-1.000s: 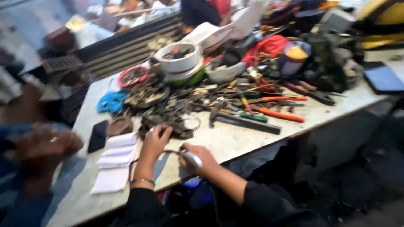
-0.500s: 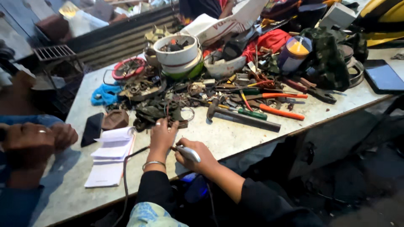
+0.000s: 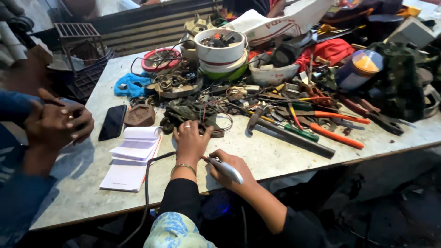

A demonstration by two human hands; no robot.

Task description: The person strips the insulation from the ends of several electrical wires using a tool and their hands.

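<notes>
Two bare hands at the near edge of the pale stone bench (image 3: 285, 158): left hand (image 3: 190, 140) flat, fingers spread, pinning tangled dark wiring (image 3: 193, 112); right hand (image 3: 232, 170) wrapped around a white pen-shaped soldering tool (image 3: 225, 169), tip aimed under the left palm, no finished joint visible.

The light is soft daylight and it comes from the top, where the far edge looks pale and washed out. The tabletop (image 3: 275, 156) is evenly lit and bright, without strong glare. Under its near edge the picture becomes very dark and details are lost. The hands throw only weak shadows. The center is rather sharp; the corners are softer, and straight lines bend a little at the edges.
</notes>
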